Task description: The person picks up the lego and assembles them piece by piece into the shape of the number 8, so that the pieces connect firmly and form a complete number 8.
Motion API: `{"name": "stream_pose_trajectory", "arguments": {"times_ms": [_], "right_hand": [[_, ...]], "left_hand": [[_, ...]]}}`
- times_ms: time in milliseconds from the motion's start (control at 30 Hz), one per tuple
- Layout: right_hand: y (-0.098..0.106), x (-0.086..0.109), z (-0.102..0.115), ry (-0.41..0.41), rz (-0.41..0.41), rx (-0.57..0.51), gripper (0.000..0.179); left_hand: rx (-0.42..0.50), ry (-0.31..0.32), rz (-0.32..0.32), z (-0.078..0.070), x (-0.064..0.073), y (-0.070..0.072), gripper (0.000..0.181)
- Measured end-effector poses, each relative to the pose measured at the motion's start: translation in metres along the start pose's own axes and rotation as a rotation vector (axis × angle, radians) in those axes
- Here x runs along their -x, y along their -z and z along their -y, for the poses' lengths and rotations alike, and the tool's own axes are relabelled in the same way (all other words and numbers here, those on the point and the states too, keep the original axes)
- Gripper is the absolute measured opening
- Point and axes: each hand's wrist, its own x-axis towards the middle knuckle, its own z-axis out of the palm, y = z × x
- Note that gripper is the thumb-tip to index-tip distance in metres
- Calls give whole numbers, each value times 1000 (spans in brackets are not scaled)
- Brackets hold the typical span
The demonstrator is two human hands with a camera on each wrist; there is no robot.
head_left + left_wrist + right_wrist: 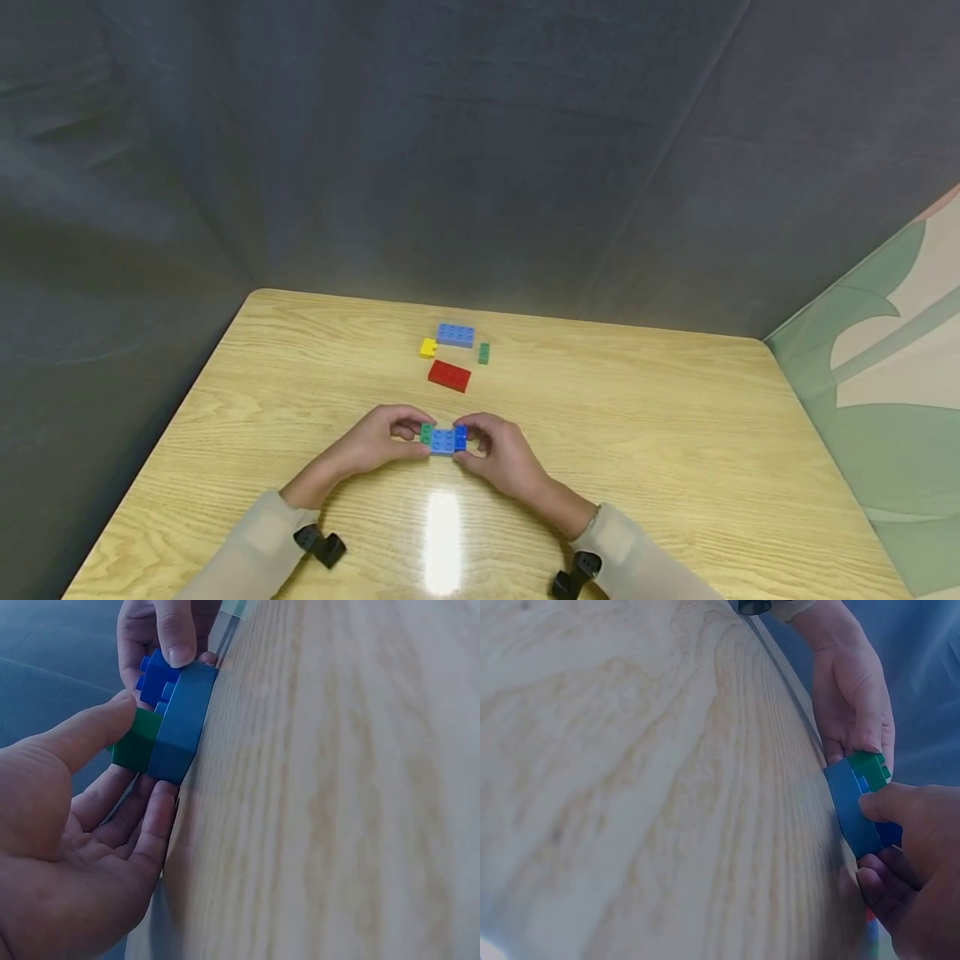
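Observation:
A light blue building brick (pixel 442 442) lies low at the table in front of me, studs up. On its left end sits a small green brick (pixel 426 434), and on its right end a small dark blue brick (pixel 461 438). My left hand (pixel 382 442) pinches the green end between thumb and fingers. From the other side, my right hand (pixel 506 454) grips the dark blue brick the same way. Studs of the light blue brick (pixel 184 724) show between the two smaller bricks in the left wrist view.
Beyond the hands on the wooden table (pixel 637 400) lie a red brick (pixel 449 376), a long blue brick (pixel 456 335), a small yellow piece (pixel 427 348) and a small green block (pixel 483 353). A dark cloth (pixel 465 167) hangs behind the table.

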Motion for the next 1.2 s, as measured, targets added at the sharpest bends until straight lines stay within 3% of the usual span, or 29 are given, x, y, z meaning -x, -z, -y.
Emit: {"name": "stream_pose_trajectory", "arguments": {"times_ms": [500,700,967,1200], "right_hand": [[3,-1,-1,4,25,5,41],[11,-3,3,-34,11,-83,41],[25,-19,0,-9,-47,-72,38],[30,-41,-4,-84,-109,-99,38]], "left_hand": [[-25,5,41,-6,1,2,41],[-27,-7,43,-4,1,2,41],[-34,4,34,-1,0,2,41],[-22,29,27,0,-1,2,40]]}}
